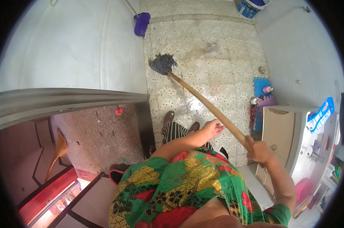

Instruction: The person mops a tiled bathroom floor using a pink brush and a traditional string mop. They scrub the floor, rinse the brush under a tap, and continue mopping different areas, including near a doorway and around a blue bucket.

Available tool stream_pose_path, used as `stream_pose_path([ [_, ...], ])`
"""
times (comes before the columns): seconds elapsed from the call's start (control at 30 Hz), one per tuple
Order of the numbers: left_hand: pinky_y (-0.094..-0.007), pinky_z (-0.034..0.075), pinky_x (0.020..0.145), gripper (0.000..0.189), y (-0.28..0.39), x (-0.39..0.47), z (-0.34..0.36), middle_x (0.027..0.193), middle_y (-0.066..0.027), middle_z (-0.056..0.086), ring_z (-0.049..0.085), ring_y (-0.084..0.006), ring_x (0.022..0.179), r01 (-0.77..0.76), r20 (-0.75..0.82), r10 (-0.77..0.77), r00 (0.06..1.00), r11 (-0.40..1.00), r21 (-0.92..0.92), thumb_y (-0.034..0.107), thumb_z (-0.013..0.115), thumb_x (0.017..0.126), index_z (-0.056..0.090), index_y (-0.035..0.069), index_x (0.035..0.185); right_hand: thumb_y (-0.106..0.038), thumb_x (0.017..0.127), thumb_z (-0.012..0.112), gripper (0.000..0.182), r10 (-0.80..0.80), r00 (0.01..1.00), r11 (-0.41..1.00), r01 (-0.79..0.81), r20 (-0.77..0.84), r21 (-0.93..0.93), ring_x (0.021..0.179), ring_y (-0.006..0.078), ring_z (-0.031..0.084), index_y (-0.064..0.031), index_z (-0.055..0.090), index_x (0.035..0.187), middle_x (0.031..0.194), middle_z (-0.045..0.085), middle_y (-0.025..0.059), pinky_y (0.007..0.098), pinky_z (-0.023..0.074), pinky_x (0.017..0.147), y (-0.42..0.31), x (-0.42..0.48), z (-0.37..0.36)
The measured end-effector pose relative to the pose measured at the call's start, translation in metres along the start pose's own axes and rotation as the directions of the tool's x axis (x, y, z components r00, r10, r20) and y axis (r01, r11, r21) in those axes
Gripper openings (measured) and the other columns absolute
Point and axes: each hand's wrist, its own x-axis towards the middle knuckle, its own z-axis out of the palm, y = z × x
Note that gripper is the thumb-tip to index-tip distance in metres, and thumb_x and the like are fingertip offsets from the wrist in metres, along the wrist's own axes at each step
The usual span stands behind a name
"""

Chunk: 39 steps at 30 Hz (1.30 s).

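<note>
My right hand point(260, 151) grips the upper end of a mop's wooden handle point(209, 105). The handle slants away from me to the grey string mop head point(162, 63), which rests on the patterned tile floor point(201, 74) near the left wall. Beside the handle, my left hand point(213, 129) is held with its fingers partly curled and nothing visible in it. A small gap seems to separate it from the wood. Below my hands, the floor looks wet and shiny around my shoes point(168, 116).
Against the left wall stands a purple dustpan point(142, 25). A bucket point(250, 9) is at the far right. Bottles point(266, 89) stand on blue foam mat pieces point(260, 82) by a cabinet point(277, 131). Through the doorway at left, a broom point(60, 144) leans near a speckled floor point(97, 139).
</note>
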Motion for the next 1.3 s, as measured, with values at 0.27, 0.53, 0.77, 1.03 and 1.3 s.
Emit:
stream_pose_path([
  [0.27,-0.0439,0.044,0.083,0.045,0.029,0.030,0.026,0.102,-0.0055,0.055,0.055,-0.0237,0.096,0.228,-0.176,-0.219,0.960,0.973,0.031,0.045,0.063,0.078,0.048,0.014,0.107,-0.025,0.063,0.068,0.079,-0.095,0.993,0.965,0.109,-0.073,0.238,0.077,0.0410,0.060,-0.0038,0.036,0.132,0.078,0.060,0.0258,0.0449,0.0482,0.071,0.012,0.011,-0.001],
  [0.53,-0.0457,0.049,0.075,0.033,0.166,0.088,-0.063,0.098,-0.0070,0.055,0.057,-0.0247,0.088,0.022,-0.135,-0.036,0.990,0.994,-0.107,0.031,0.062,0.081,0.048,0.011,0.105,-0.027,0.063,0.066,0.078,-0.079,0.976,0.970,0.122,-0.203,0.211,0.069,0.0381,0.061,-0.0066,0.036,0.132,0.073,0.062,0.0218,0.0445,0.0497,0.064,-0.071,0.127,-0.066],
  [0.77,-0.0438,0.051,0.066,0.027,0.377,0.098,-0.078,0.087,-0.0051,0.058,0.059,-0.0223,0.079,-0.034,-0.313,0.080,0.946,0.988,0.150,0.032,0.059,0.085,0.052,0.011,0.100,-0.023,0.067,0.066,0.074,-0.045,0.954,0.857,0.189,-0.295,0.479,0.075,0.0400,0.061,-0.0062,0.033,0.132,0.081,0.062,0.0229,0.0463,0.0487,0.068,-0.151,0.258,-0.155],
  [1.03,-0.0438,0.050,0.062,0.041,0.548,0.123,-0.081,0.094,-0.0098,0.057,0.059,-0.0253,0.079,0.014,-0.439,0.247,0.864,0.860,0.510,0.033,0.061,0.081,0.049,0.005,0.108,-0.021,0.069,0.067,0.080,0.049,0.990,0.611,0.074,-0.131,0.788,0.091,0.0377,0.060,-0.0031,0.029,0.137,0.097,0.060,0.0279,0.0380,0.0477,0.077,-0.219,0.371,-0.232],
  [1.3,-0.0435,0.051,0.063,0.048,0.432,0.112,-0.079,0.104,-0.0136,0.055,0.058,-0.0273,0.086,0.222,-0.588,0.177,0.790,0.811,0.542,0.032,0.060,0.081,0.045,0.003,0.116,-0.024,0.072,0.062,0.075,0.083,0.992,0.648,0.020,-0.097,0.761,0.082,0.0402,0.060,-0.0102,0.027,0.137,0.089,0.061,0.0258,0.0443,0.0473,0.073,-0.181,0.285,-0.164],
])
